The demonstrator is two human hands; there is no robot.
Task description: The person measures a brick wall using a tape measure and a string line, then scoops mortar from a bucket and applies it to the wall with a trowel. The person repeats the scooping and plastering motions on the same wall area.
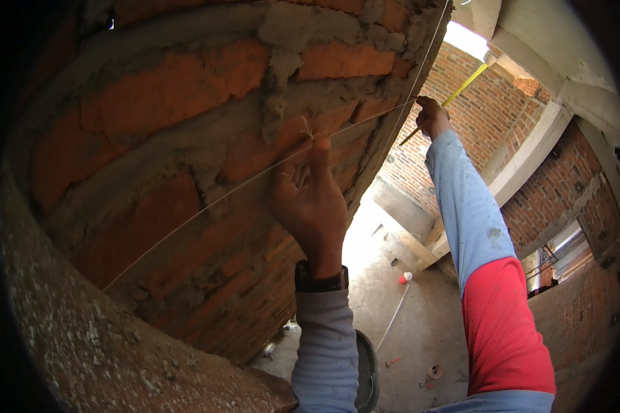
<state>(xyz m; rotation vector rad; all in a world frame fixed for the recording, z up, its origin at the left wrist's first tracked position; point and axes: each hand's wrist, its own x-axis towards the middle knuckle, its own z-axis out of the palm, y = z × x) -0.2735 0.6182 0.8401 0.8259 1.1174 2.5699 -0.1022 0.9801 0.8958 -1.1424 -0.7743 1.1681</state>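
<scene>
A thin white string (207, 205) stretches across the face of a rough brick wall (158, 89). My left hand (312, 206) is closed in a pinch on this string, and frayed loose ends stick up by the fingertips. Farther up and right, at the wall's edge, my right hand (432, 118) is closed around a long thin yellow stick-like piece (467, 84); a dark, narrow end shows below the hand. The string reaches the right fingertips. A second line (427, 55) runs steeply along the wall's corner, passing close to the right hand.
A rough concrete ledge (117, 351) lies at the lower left. Far below is a concrete floor (420, 330) with a dark tub (367, 372), a red-and-white object (405, 278) and small scattered items. Concrete beams (534, 155) and another brick wall (461, 82) stand to the right.
</scene>
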